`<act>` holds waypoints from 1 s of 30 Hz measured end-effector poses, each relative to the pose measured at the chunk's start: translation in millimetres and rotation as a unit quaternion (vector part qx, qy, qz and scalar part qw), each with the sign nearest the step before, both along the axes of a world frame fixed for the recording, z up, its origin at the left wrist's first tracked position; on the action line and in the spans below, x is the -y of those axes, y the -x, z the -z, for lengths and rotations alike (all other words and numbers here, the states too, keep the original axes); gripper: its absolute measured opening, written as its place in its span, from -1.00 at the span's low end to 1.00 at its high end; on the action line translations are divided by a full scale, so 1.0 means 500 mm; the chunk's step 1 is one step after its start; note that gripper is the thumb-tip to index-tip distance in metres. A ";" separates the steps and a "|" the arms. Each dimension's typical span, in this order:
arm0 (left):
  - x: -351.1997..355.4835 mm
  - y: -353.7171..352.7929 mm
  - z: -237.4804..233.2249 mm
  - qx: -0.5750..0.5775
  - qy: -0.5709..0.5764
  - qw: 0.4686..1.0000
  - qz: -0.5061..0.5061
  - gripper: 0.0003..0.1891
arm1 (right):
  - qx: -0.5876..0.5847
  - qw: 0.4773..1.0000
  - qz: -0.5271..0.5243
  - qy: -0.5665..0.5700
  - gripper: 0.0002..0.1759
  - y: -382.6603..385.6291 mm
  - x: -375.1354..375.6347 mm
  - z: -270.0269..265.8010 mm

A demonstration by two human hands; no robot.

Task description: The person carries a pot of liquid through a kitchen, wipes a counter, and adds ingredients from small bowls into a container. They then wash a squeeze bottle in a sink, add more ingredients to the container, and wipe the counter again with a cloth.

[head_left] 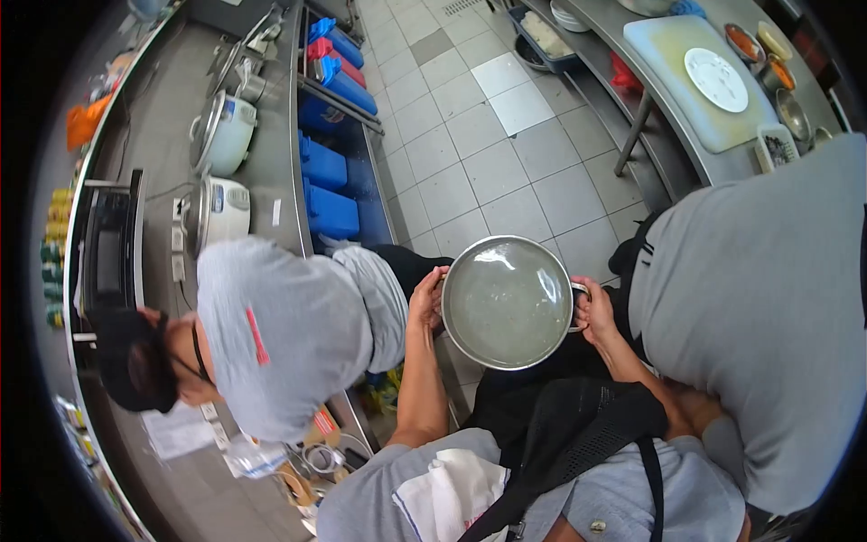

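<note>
A round metal pot [506, 307] full of cloudy, pale liquid is held level in front of my body, above the floor. My left hand [425, 298] is wrapped around the handle on its left side, which the fingers mostly hide. On the opposite side my right hand [593, 312] grips the other loop handle [579, 291]. Light glints off the liquid's surface.
Co-workers in grey shirts stand close on both sides, one at the left counter [271, 334], one at right [750, 325]. Rice cookers [226, 135] line the left counter, above blue bins [330, 212]. A cutting board [664, 54] with a white plate [716, 79] lies right. Tiled floor [488, 172] stretches ahead.
</note>
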State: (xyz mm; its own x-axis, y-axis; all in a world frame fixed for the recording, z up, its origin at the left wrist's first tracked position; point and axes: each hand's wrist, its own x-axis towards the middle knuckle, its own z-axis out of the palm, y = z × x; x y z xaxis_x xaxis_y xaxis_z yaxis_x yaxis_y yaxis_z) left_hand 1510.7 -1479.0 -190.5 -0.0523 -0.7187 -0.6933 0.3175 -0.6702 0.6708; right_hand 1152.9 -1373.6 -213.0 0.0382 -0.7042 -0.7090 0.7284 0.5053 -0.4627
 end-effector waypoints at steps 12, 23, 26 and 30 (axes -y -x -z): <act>0.616 0.005 -0.028 -0.011 0.028 0.995 -0.093 -0.70 | -0.009 0.998 0.063 0.013 -0.51 -0.055 0.522 -0.056; 1.134 -0.077 -0.111 -0.128 0.077 0.988 0.034 -0.69 | -0.017 0.996 0.020 0.083 -0.46 -0.050 1.139 -0.164; 1.301 -0.106 -0.150 -0.150 0.110 0.982 0.022 -0.66 | -0.034 0.997 -0.013 0.066 -0.50 -0.064 1.339 -0.190; 1.485 -0.145 -0.190 -0.164 0.113 0.978 -0.066 -0.71 | -0.030 0.995 -0.056 0.079 -0.63 -0.091 1.613 -0.222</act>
